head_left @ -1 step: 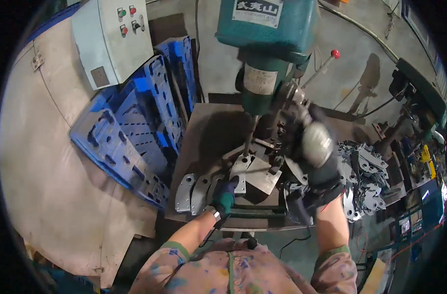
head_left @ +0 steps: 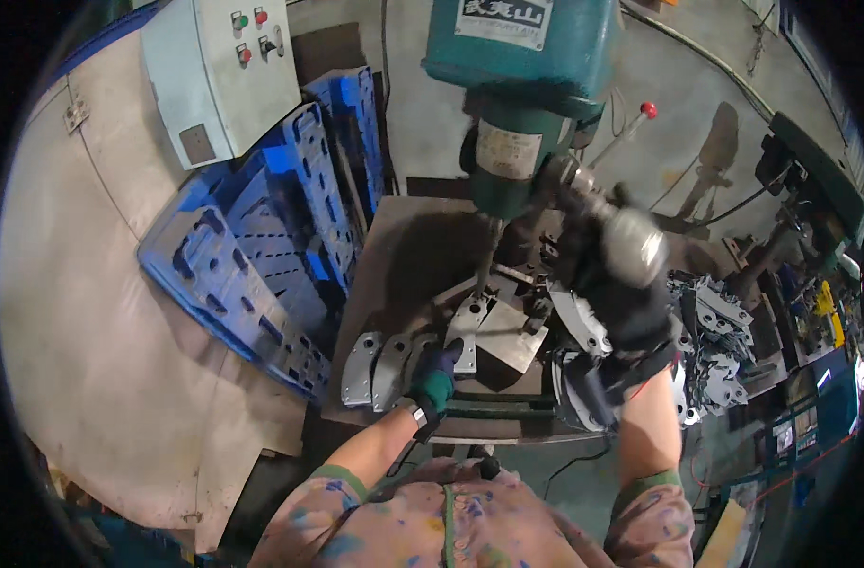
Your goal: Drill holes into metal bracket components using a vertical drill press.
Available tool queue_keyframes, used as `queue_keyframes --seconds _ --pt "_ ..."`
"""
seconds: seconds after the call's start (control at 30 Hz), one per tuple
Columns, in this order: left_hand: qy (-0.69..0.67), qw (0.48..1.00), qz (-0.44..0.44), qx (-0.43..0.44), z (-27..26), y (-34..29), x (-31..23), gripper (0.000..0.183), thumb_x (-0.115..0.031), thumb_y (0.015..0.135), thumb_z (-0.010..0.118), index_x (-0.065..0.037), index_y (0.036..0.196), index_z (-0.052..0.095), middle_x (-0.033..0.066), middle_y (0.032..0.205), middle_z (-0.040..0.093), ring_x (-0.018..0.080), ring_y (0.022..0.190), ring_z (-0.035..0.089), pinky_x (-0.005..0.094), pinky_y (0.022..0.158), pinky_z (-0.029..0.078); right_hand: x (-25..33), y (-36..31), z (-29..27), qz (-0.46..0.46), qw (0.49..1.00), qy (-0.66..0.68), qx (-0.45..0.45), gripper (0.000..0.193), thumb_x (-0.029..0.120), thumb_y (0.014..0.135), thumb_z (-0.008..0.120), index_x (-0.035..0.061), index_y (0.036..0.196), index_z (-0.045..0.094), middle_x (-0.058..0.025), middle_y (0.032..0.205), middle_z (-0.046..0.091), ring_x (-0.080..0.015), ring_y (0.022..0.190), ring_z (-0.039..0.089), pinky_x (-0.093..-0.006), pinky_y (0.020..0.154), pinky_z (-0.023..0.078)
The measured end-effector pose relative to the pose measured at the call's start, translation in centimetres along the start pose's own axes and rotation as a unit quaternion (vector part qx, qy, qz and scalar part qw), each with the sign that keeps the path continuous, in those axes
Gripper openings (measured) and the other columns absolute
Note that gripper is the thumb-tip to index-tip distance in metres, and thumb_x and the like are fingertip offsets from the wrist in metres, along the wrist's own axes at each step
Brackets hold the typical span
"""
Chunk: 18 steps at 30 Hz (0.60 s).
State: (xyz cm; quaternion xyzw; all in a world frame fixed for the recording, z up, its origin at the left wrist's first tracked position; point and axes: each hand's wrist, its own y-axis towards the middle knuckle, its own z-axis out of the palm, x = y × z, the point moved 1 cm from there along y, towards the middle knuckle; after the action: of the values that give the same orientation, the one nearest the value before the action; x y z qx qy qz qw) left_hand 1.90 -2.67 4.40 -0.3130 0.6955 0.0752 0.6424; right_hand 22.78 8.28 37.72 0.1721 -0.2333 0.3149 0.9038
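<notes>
My left hand [head_left: 435,372], in a dark glove with a green cuff, is closed on the near end of a grey metal plate [head_left: 467,327], its thumb pressed on top. That plate lies under the bit [head_left: 490,257] of a green drill press [head_left: 517,142], against a flat metal fixture block [head_left: 512,338]. The bit's tip meets or stands just over the plate's far end; I cannot tell which. My right hand [head_left: 626,312], dark-gloved and partly blurred, is closed round the press's feed lever [head_left: 593,202]. The lever's shiny rounded end [head_left: 637,248] shows at this hand.
Several similar plates [head_left: 361,371] lie left of my left hand. A heap of plates [head_left: 721,331] covers the table's right side, with more near my right wrist. Blue plastic pallets [head_left: 233,275] lean at left under a control box [head_left: 219,80]. Another machine [head_left: 806,180] stands far right.
My right hand and the lever's rounded end have swung a little up and to the right. My left hand stays on the plate. The whole view has shifted slightly.
</notes>
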Motion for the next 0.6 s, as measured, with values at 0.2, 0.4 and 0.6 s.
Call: queue_keyframes --seconds 0.2,0.4,0.6 --pt "0.089 0.985 0.119 -0.086 -8.0 -3.6 4.8 0.059 -0.049 0.106 0.069 0.001 0.137 0.072 0.0241 0.122 0.079 0.0396 0.109 0.074 0.0506 0.097 0.055 0.6 -0.7 -1.6 -0.022 0.993 -0.101 0.064 0.044 0.039 0.116 0.055 0.0014 0.135 0.066 -0.0146 0.129 0.074 -0.027 0.11 0.072 -0.0399 0.099 0.059" --pt "0.067 0.976 0.077 -0.194 -17.1 -2.0 11.1 0.045 -0.034 0.105 0.071 0.0 0.134 0.073 0.027 0.131 0.076 0.0469 0.112 0.074 0.055 0.099 0.057 0.8 -10.3 -12.9 -0.023 0.919 -0.36 -0.161 0.049 0.041 0.118 0.05 0.0 0.138 0.07 -0.0084 0.099 0.075 -0.021 0.091 0.073 -0.0365 0.083 0.056" --pt "0.189 0.932 0.207 -0.228 -24.1 1.8 21.3 0.049 -0.03 0.104 0.072 0.001 0.141 0.07 0.0241 0.143 0.072 0.0431 0.127 0.068 0.0501 0.109 0.052 1.4 -14.5 -15.2 -0.046 0.79 -0.576 -0.204 0.043 0.032 0.118 0.049 0.0002 0.133 0.074 -0.0045 0.095 0.072 -0.013 0.083 0.068 -0.0281 0.076 0.052"
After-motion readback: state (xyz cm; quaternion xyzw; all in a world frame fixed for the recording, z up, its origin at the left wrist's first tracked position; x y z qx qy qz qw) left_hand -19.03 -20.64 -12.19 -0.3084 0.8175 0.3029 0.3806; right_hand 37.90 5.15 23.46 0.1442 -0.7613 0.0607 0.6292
